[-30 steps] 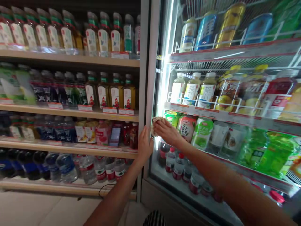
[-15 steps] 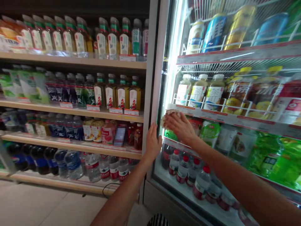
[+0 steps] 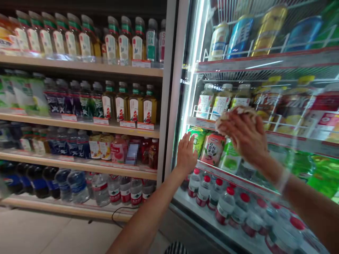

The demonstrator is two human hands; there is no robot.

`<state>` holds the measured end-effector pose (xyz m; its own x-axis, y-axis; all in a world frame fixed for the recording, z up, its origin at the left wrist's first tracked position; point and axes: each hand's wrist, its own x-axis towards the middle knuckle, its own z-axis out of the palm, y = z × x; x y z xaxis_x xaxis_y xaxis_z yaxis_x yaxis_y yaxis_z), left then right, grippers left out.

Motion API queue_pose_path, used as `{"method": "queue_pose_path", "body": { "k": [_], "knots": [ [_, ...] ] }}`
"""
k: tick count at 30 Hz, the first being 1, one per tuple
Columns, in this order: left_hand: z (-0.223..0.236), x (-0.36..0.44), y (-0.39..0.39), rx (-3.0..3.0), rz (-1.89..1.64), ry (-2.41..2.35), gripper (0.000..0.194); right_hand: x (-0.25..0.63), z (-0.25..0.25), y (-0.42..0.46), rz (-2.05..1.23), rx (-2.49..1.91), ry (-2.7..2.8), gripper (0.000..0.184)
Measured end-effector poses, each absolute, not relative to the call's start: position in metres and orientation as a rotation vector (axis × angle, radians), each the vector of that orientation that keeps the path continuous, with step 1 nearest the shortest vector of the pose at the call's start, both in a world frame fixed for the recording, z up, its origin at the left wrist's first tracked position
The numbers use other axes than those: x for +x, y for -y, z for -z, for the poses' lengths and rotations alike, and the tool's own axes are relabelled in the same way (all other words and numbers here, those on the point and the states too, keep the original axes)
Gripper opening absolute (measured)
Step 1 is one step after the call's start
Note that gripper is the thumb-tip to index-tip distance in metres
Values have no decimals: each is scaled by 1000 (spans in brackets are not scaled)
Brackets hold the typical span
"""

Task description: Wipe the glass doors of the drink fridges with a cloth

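Observation:
My right hand (image 3: 245,135) presses a crumpled whitish cloth (image 3: 222,124) flat against the glass door (image 3: 190,76) of a drinks fridge. The cloth's edges show past the fingertips; the rest lies under the palm. Lower and to the left, my left hand (image 3: 186,153) has its fingers stretched out and appears to rest on the glass near the door's left side. Behind the glass beside it are a green drink bottle (image 3: 197,135) and a red drink bottle (image 3: 211,149). Tea bottles (image 3: 221,102) stand on the shelf above, partly covered by my right hand.
Left of the metal door frame (image 3: 169,88), an open shelf unit (image 3: 79,121) holds several rows of bottled drinks. Cans (image 3: 241,35) fill the fridge's upper shelf, and red-capped water bottles (image 3: 225,204) its bottom. A thin black cable (image 3: 113,215) lies on the tiled floor (image 3: 66,234).
My right hand has moved the cloth right and slightly up across the glass. The left hand has shifted right, from the door's edge onto the glass. The view has turned a little.

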<state>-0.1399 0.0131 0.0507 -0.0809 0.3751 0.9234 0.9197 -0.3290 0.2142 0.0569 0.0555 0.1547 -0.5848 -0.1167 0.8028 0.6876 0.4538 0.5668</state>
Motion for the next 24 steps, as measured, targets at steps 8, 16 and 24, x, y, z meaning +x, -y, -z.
{"method": "queue_pose_path", "body": {
  "k": [8, 16, 24],
  "knots": [
    [-60, -111, -23, -1601, 1551, 1431, 55, 87, -97, -46, 1186, -381, 2116, 44],
    [-70, -76, -23, -1637, 1529, 1425, 59, 141, -151, -40, 1141, -728, 1674, 51],
    [-79, -44, -15, -1806, 1280, 1176, 57, 167, -115, -40, 1290, -582, 1861, 55]
  ]
}}
